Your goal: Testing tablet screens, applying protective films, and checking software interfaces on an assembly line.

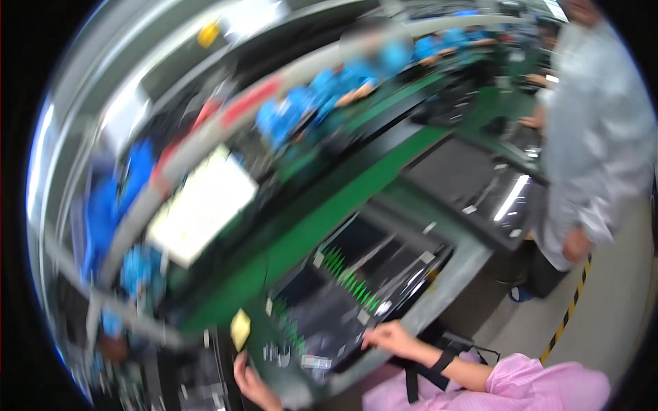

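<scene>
In the lower middle, my right hand (394,340) is closed, its fingertips pinched together at the near edge of a black tray (432,264). Whatever those fingertips hold is too blurred to make out. The tray carries dark, glossy flat panels (367,236) and a row of bright green strips (349,279). My left hand (253,385) is at the lower edge with its fingers apart, just below a small yellow piece (240,330). Between my hands lie small clear pieces (277,353) and a white label (316,362). Motion smears much of the picture.
A second black tray (456,168) sits farther right, beside a standing person in a pale coat (600,130). Dark stacked items (188,377) stand at lower left. Across the green conveyor bench (329,229), several people in blue work. A white board (202,205) hangs over it.
</scene>
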The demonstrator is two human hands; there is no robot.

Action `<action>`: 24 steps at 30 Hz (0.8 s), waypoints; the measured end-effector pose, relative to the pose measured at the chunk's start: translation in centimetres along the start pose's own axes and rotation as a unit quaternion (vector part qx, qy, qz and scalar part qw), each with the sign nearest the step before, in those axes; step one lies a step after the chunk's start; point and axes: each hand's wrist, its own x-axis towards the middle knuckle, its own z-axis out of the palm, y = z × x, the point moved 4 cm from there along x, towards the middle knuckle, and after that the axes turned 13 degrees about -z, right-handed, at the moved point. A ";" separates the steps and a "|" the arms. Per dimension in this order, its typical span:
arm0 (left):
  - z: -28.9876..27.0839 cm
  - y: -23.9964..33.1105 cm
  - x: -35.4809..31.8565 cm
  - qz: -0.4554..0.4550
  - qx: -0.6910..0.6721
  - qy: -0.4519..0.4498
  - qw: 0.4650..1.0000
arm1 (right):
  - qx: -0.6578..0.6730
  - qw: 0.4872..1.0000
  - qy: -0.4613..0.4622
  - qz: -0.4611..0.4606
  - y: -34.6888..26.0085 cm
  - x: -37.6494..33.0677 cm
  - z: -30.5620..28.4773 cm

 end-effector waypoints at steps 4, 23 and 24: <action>0.1 1.4 -3.1 0.193 0.251 -0.036 0.948 | -0.007 0.998 0.011 0.058 -0.1 -0.8 0.0; 3.1 -2.2 -4.4 0.159 0.183 -0.162 0.957 | -0.092 0.995 -0.021 0.017 -0.7 -0.4 0.0; 3.1 -2.1 -4.6 0.159 0.184 -0.162 0.956 | -0.083 0.996 -0.024 0.015 -0.8 -0.3 0.0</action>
